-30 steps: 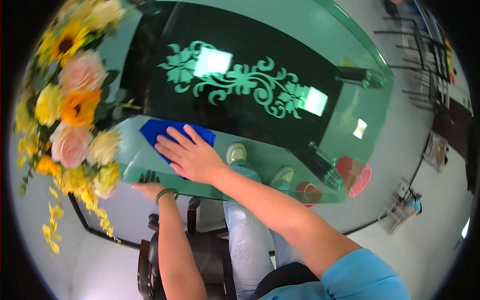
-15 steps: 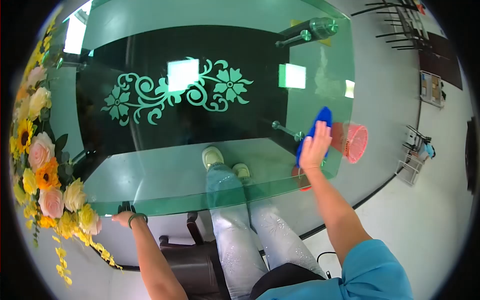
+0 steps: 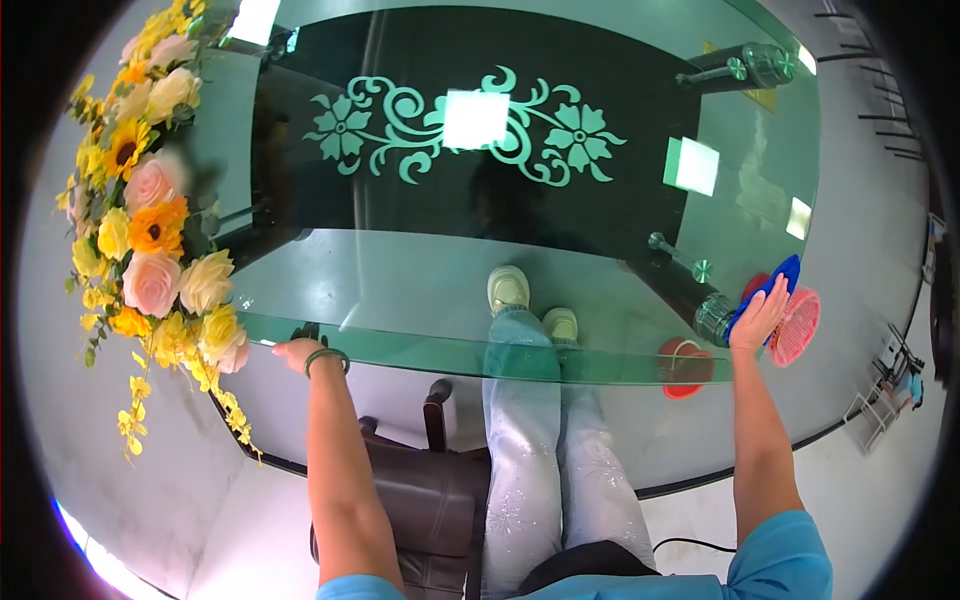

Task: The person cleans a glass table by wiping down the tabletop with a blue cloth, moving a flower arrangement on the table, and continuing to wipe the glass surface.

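My right hand (image 3: 760,317) presses a folded blue cloth (image 3: 783,277) against the glass tabletop (image 3: 420,225) at its right edge, fingers stretched out over it. At the near left edge of the glass, my left hand (image 3: 300,354) grips the rim; dark finger shapes show at the glass just above it. The tabletop is clear green glass over a black panel with a pale floral scroll pattern (image 3: 580,143). Bright squares of light reflect off its surface.
Yellow, pink and orange flowers (image 3: 152,285) stand along the table's left end. A red bucket (image 3: 684,372) and a pink basket (image 3: 797,328) are on the floor at the right. A dark brown chair (image 3: 425,500) stands beside my legs. Racks (image 3: 875,400) line the right wall.
My right hand and the blue cloth have shifted toward the table's right edge and near corner. The view has turned, so the table sits higher and farther right. My left hand stays at the rim.
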Demonstrator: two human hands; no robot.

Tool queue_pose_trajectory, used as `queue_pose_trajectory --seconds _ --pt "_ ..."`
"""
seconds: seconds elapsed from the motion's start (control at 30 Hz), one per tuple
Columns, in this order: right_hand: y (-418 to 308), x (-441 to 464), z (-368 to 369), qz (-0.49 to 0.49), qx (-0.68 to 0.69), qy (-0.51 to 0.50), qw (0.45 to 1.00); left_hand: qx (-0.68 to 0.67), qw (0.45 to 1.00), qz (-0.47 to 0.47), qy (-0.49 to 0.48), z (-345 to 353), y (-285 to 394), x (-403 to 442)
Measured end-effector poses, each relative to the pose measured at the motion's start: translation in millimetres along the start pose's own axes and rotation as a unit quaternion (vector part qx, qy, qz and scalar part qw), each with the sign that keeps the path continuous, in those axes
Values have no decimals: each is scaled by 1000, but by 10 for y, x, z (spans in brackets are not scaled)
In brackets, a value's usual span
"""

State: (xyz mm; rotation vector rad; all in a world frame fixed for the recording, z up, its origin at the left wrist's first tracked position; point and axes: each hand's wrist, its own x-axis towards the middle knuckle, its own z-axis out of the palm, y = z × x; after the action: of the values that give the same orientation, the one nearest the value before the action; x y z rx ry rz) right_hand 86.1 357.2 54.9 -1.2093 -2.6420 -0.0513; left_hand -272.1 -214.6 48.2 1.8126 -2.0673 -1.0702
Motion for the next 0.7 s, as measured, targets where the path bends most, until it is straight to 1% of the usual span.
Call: queue_pose_trajectory --seconds 0.07,0.1,0.2,0.23,0.33,0.43,0.53,0.63,0.7 --pt "57 -42 52 14 -9 7 1000 30 999 -3 13 -15 20 -15" --pt "95 -75 102 34 -8 16 999 19 1000 1 8 -2 -15 45" --pt "-257 -317 143 184 -91 2 979 11 1000 3 23 8 -19 11" --pt "-475 -430 98 170 -87 -3 982 -7 1000 3 21 2 25 -69" --pt "-1235 -767 -42 101 -66 2 993 26 1000 -10 11 -7 -23 28" --pt "-2065 -1039 -141 64 -53 -10 996 -34 998 50 16 62 -348 365" --pt "-2809 -1141 -245 91 -19 -53 994 -13 999 -31 -15 -25 -49 34" --pt "-2878 -1124 -293 96 -30 -62 993 -11 999 -45 -14 -47 -22 -10" --pt "-2881 -1112 -291 98 -33 -57 993 -23 999 -29 -4 -28 -12 -87"
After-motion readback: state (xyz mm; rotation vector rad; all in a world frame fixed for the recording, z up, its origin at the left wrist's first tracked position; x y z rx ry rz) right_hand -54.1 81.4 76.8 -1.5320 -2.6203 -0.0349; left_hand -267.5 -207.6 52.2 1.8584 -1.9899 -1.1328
